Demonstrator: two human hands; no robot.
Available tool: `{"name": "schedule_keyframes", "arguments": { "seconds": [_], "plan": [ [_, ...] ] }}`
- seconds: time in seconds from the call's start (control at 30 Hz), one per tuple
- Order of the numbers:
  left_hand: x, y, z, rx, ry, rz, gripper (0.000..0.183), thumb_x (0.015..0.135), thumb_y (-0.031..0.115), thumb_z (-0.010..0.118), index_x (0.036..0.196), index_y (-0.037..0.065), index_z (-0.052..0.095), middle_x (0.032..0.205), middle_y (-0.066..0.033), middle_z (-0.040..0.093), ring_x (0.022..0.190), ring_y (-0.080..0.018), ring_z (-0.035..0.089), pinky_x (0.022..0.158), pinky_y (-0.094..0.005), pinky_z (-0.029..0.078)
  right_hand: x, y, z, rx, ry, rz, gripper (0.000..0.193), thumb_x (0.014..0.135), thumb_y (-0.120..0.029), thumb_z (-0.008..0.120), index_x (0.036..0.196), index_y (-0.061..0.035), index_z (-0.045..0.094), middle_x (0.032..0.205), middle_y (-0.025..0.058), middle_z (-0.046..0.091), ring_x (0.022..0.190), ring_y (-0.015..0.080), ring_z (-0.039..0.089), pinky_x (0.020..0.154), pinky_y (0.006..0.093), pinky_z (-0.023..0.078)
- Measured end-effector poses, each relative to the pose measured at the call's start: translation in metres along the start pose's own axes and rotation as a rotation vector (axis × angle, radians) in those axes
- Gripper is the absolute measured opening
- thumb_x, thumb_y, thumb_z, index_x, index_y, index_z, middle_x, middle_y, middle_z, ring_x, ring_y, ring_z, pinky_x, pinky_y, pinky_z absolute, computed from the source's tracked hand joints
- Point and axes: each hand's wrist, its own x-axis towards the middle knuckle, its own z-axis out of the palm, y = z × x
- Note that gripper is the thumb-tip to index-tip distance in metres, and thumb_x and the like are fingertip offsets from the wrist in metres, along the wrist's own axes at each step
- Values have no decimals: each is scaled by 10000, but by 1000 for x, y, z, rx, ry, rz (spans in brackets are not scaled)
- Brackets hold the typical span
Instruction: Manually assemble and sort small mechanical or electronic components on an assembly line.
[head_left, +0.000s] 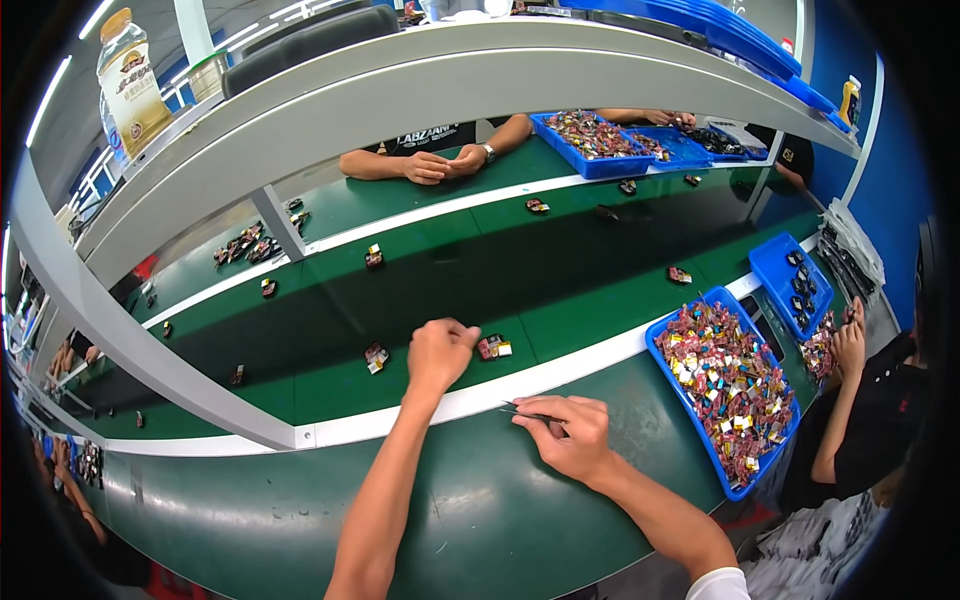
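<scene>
My left hand (pixel 440 355) is over the green conveyor belt, fingers curled closed; what they hold, if anything, is hidden. Just right of its fingertips lies a small dark part with red, yellow and white patches (pixel 494 347), apart from the hand. Another such part (pixel 376 357) lies to the hand's left. Above the green bench on the near side of the belt, my right hand (pixel 568 432) grips a pair of thin dark tweezers (pixel 512 406), their tips pointing left towards the white rail.
A blue tray (pixel 688 424) heaped with small pink, yellow and white parts stands at right. Behind it is a blue tray of black parts (pixel 802 290). A grey shelf (pixel 440 65) spans overhead on posts. Co-workers' hands (pixel 447 166) are across the belt; another person sits at right.
</scene>
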Motion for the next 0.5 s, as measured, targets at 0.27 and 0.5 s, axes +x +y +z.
{"name": "schedule_keyframes", "arguments": {
  "seconds": [0.27, 0.5],
  "plan": [
    [-4, -4, 20, -8, -50, 3, 289, 836, 210, 812, 778, -23, 651, 655, -99, 701, 511, -127, 636, 510, -276, 501, -6, 5, 2, 27, 0, 115, 152, 752, -17, 828, 865, -46, 732, 833, 48, 768, 401, 103, 465, 437, 246, 383],
    [-59, 16, -4, -415, -163, -153, 211, 906, 126, 742, 876, -53, 632, 681, -84, 679, 478, -100, 605, 389, -238, 411, -1, 10, 1, 467, 122, 629, 100, 854, 24, 778, 922, 26, 706, 744, -34, 651, 539, -32, 407, 469, 163, 300]
  ]
}}
